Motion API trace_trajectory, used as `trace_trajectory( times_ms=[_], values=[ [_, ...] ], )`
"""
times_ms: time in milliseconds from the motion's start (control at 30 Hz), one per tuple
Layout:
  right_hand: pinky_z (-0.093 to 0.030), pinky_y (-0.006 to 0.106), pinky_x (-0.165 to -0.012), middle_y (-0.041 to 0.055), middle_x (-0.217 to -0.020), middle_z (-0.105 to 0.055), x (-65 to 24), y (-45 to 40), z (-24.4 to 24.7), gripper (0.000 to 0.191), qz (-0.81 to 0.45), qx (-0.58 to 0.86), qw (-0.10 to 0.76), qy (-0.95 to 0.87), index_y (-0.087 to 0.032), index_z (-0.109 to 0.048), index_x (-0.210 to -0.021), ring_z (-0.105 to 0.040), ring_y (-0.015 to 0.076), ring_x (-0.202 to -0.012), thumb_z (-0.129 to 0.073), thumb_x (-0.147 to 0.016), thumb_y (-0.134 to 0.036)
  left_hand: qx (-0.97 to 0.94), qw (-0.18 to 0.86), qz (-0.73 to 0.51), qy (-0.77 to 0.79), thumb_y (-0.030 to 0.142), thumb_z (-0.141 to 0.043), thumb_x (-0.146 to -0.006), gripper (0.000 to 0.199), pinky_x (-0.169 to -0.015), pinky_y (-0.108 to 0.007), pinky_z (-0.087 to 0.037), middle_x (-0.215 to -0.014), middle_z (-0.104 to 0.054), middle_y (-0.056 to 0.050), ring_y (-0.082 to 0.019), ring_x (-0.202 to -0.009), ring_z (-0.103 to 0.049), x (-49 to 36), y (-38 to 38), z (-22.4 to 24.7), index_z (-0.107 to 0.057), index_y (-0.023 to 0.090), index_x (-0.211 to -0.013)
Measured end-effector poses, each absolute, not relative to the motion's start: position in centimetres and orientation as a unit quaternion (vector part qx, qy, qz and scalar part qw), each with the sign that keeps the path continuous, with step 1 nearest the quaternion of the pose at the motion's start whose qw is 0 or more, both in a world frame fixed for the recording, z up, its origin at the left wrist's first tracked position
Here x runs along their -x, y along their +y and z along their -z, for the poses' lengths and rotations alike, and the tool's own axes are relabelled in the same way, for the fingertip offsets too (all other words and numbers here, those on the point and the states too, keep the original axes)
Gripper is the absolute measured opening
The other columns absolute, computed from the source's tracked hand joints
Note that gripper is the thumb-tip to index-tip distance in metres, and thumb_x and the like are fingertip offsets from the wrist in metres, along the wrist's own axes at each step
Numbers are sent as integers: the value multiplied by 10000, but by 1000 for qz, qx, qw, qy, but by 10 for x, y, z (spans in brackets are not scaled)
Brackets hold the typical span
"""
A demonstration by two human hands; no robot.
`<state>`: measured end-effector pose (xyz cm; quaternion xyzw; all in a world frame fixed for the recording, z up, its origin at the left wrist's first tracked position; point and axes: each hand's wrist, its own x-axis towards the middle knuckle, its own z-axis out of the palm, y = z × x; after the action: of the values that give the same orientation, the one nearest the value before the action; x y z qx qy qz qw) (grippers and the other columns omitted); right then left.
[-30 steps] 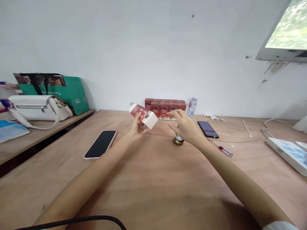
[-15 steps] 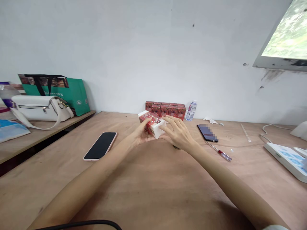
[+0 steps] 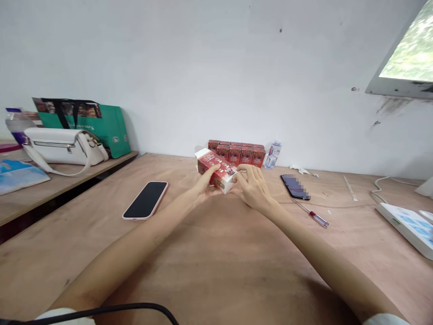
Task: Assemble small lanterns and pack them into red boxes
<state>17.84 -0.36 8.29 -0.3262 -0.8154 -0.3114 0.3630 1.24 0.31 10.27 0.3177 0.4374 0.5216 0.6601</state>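
A red box with white end flaps (image 3: 214,168) is held tilted above the wooden table (image 3: 216,253). My left hand (image 3: 204,186) wraps round its near left side, thumb on the top face. With bent fingers, my right hand (image 3: 251,184) pinches at the white flap on the box's right end. At the far left end another white flap sticks out. Behind the hands, against the wall, stand several red boxes (image 3: 246,155) in two rows. A clear bottle (image 3: 272,155) is beside them.
On the left lies a phone with a pink edge (image 3: 145,201). A dark phone (image 3: 295,187), a screwdriver (image 3: 317,219) and a white power strip (image 3: 407,228) lie on the right. A white handbag (image 3: 64,145) and a green bag (image 3: 115,131) stand at the far left.
The fingers of my right hand have bent closer round the right-end flap. The held box has turned slightly, showing more of its left-end flaps. The whole view has shifted a little.
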Motion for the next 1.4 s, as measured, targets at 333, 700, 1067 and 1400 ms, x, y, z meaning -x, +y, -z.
trace_trajectory(
  times_ms=[333, 700, 1067, 1400],
  values=[
    [-329, 326, -692, 72, -805, -552, -183, 3, -79, 131, 364, 290, 338, -818, -189, -597, -789, -443, 207, -771, -528, -874, -259, -312, 627, -565, 436, 371, -663, -745, 289, -718, -361, -575, -905, -664, -112, -205, -795, -648, -19, -2, -101, -606, 148, -919],
    [-409, 306, -709, 86, -829, -634, -180, 3, -74, 272, 279, 233, 377, -852, -154, -585, -1123, -552, 188, -783, -432, -939, -283, -313, 670, -524, 422, 382, -653, -753, 264, -781, -449, -565, -780, -615, -63, -230, -827, -635, -5, 11, -110, -592, 178, -908],
    [-386, 328, -700, 87, -857, -636, -183, 2, -77, 249, 339, 240, 372, -830, -169, -628, -1017, -551, 192, -776, -464, -929, -335, -333, 670, -512, 423, 369, -618, -780, 227, -743, -419, -569, -760, -620, -69, -218, -782, -634, -4, 10, -112, -579, 182, -900],
    [-327, 324, -680, 75, -748, -568, -182, -4, -90, 286, 370, 280, 325, -824, -184, -561, -713, -463, 201, -735, -457, -923, -348, -363, 590, -591, 414, 385, -716, -690, 417, -706, -382, -571, -906, -672, -135, -215, -784, -649, -18, -6, -104, -581, 132, -993]
  ],
)
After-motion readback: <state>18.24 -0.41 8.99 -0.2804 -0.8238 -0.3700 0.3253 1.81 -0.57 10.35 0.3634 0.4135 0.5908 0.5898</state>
